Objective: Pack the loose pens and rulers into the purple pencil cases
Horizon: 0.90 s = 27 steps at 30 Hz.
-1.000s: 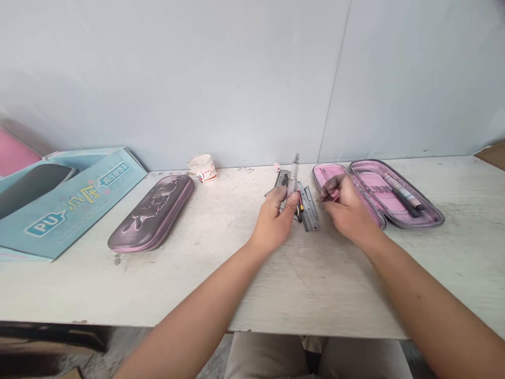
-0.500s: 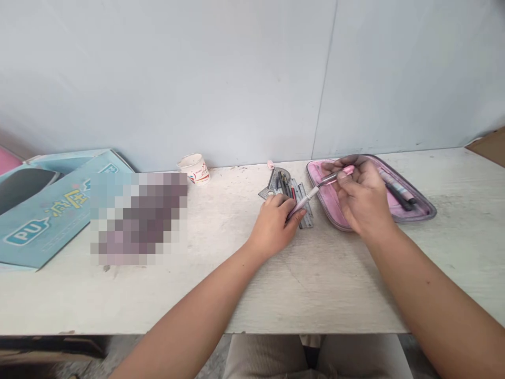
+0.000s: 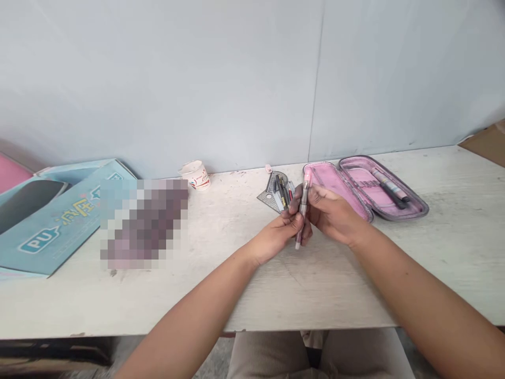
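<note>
Pink-capped pen [image 3: 303,202] being clenched between left hand [image 3: 276,235] and right hand [image 3: 330,215] (a firm hold), beside an open pencil case [image 3: 331,176].

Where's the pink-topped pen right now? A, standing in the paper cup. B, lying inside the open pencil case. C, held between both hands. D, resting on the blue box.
C. The pink-topped pen stands nearly upright, pinched between the fingers of the left hand and the right hand.
</note>
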### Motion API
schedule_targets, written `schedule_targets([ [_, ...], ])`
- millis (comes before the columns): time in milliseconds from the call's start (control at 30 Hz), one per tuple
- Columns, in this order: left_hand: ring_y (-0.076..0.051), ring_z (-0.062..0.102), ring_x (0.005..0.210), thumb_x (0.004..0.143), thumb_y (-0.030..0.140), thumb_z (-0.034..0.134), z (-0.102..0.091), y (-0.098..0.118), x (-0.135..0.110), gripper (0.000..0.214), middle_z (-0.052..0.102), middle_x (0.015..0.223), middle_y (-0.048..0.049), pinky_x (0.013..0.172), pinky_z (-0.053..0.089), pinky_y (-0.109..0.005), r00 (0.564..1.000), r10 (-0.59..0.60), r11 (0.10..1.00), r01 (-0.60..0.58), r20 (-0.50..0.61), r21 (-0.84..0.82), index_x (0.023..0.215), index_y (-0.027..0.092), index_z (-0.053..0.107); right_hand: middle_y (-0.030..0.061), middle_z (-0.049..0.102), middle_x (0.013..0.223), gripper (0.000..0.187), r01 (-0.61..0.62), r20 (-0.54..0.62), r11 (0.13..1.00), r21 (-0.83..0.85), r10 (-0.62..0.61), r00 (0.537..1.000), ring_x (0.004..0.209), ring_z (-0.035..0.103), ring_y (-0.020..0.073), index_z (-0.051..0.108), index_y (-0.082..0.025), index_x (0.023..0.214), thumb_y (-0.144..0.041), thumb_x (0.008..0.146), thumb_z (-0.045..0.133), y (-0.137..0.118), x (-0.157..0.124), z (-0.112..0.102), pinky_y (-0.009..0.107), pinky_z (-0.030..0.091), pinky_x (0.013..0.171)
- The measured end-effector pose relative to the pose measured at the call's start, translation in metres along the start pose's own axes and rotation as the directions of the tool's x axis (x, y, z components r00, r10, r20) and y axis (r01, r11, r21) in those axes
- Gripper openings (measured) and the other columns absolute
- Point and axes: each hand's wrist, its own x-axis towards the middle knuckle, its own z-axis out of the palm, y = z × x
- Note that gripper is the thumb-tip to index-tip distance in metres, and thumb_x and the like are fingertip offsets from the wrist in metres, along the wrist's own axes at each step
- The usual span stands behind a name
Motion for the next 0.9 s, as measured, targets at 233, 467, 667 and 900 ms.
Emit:
schedule_targets([
  [233,-0.011,0.048,0.063,0.081,0.059,0.041,0.007,0.003,0.020,0.047,0.052,0.064,-0.0004,0.065,0.041,-0.027,0.928,0.029,0.983,0.041,-0.371,0.178,0.068,0.015,0.051,-0.0007,0.061,0.077,0.028,0.114,-0.128,0.845,-0.522,-0.210,0.969,0.055,0.052,0.0107,0.055,-0.023,0.090,-0.046,0.087,0.039,-0.004,0.008,0.005,0.025,0.043,0.049],
  [467,-0.016,0.055,0.095,0.088,0.035,0.040,0.047,0.021,0.077,0.027,0.062,0.101,-0.0060,0.087,0.043,-0.031,0.958,0.178,0.751,0.013,-0.222,0.660,0.101,0.017,0.056,0.0038,0.058,0.077,0.028,0.045,-0.229,0.356,-0.933,-0.687,0.690,0.076,0.053,0.0180,0.051,-0.021,0.076,-0.041,0.088,0.037,-0.052,-0.027,-0.070,0.031,0.039,0.070],
  [667,-0.023,0.050,0.105,0.083,0.032,0.046,0.094,0.007,0.134,0.031,0.057,0.108,-0.0106,0.092,0.040,-0.041,0.985,0.164,0.367,-0.018,-0.045,0.930,0.108,0.016,0.053,0.0116,0.059,0.085,0.032,-0.306,-0.336,0.197,-0.931,-0.790,0.512,0.086,0.051,0.0245,0.057,-0.017,0.082,-0.043,0.086,0.039,-0.056,-0.047,-0.144,0.038,0.037,0.078],
  [900,-0.025,0.051,0.099,0.082,0.031,0.044,0.100,-0.008,0.150,0.025,0.056,0.098,-0.0104,0.088,0.041,-0.043,0.997,0.074,0.221,0.000,-0.017,0.975,0.097,0.014,0.056,0.0176,0.060,0.089,0.031,-0.513,-0.372,-0.023,-0.858,-0.660,0.652,0.094,0.048,0.0303,0.064,-0.013,0.081,-0.038,0.082,0.046,-0.040,-0.041,-0.149,0.051,0.027,0.090],
])
